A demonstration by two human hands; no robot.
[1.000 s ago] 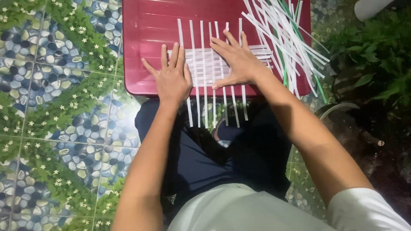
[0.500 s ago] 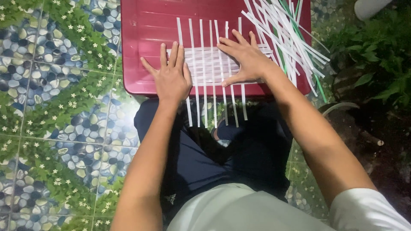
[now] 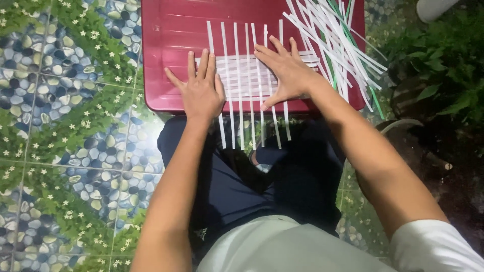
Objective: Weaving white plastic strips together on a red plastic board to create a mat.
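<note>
Floral floor tiles lay bare leftward of the maroon plastic lid, where left hand and right hand stayed pressed flat, unclenched, on woven white paper strips, right hand having shifted slightly.

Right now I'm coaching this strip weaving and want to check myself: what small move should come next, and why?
Probably lift the right hand to pick one loose strip from the pile of loose strips beside it, while the left hand keeps pressing. Both hands lie flat on the woven white strips on the red lid, and the upright strips extend well beyond the few crosswise rows.
</note>
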